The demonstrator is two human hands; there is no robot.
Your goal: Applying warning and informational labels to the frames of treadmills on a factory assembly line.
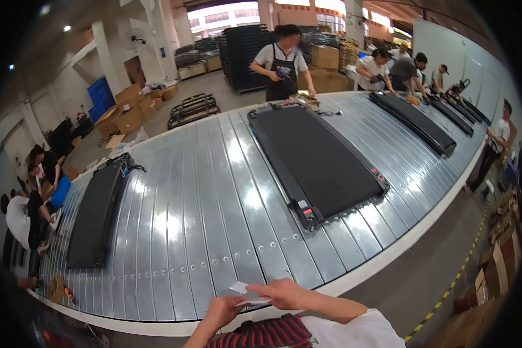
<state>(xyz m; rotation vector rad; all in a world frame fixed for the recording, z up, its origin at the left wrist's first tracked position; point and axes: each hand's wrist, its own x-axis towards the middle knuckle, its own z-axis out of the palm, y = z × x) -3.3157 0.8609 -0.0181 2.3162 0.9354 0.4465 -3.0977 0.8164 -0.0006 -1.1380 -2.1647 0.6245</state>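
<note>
Both my hands are close together over the near edge of the slatted metal conveyor [209,232]. My left hand [223,310] grips a small stack of white paper slips [256,301], perhaps labels. Fingers of my right hand [281,293] pinch at a white slip [239,287] just above that stack; whether it is separate from the stack is hard to tell. Farther out, a flat black treadmill deck [319,159] lies on the slats, with red and white stickers at its near corners. My hands are apart from it.
More treadmill decks lie left [98,214] and far right [414,122]. Across the conveyor a person in an apron [281,66] holds a power drill [284,74]. Other people work at both ends. Cardboard boxes [130,113] stand on the floor behind. An orange-handled tool [69,294] rests near left.
</note>
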